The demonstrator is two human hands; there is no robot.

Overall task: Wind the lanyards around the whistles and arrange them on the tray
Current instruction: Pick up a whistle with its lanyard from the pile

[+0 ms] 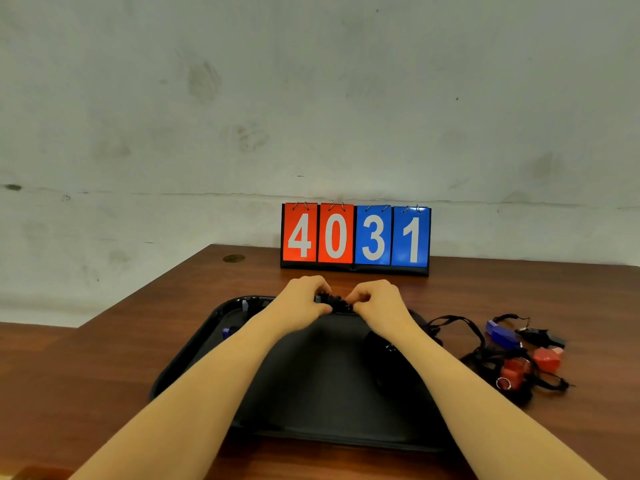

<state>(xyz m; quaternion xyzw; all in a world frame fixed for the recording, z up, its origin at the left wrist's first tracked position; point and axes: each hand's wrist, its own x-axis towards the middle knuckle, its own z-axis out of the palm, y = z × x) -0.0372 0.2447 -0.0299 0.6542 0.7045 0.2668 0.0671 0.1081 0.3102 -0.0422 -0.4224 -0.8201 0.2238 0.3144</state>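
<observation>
My left hand (pixel 306 296) and my right hand (pixel 375 299) meet over the far rim of the black tray (pixel 194 351). Both pinch a black whistle (pixel 335 302) wrapped in its black lanyard, held between the fingertips. A blue whistle (pixel 229 331) lies on the tray's left side, partly hidden by my left forearm. Another dark object (pixel 381 351) lies on the tray beside my right forearm. To the right of the tray sits a tangle of loose lanyards with a blue whistle (pixel 502 335), a black whistle (pixel 540 336) and two red whistles (pixel 546 358).
A flip scoreboard (pixel 356 237) reading 4031 stands on the brown wooden table (pixel 104 368) just behind the tray, against a grey wall. The table's left edge steps inward at the far left.
</observation>
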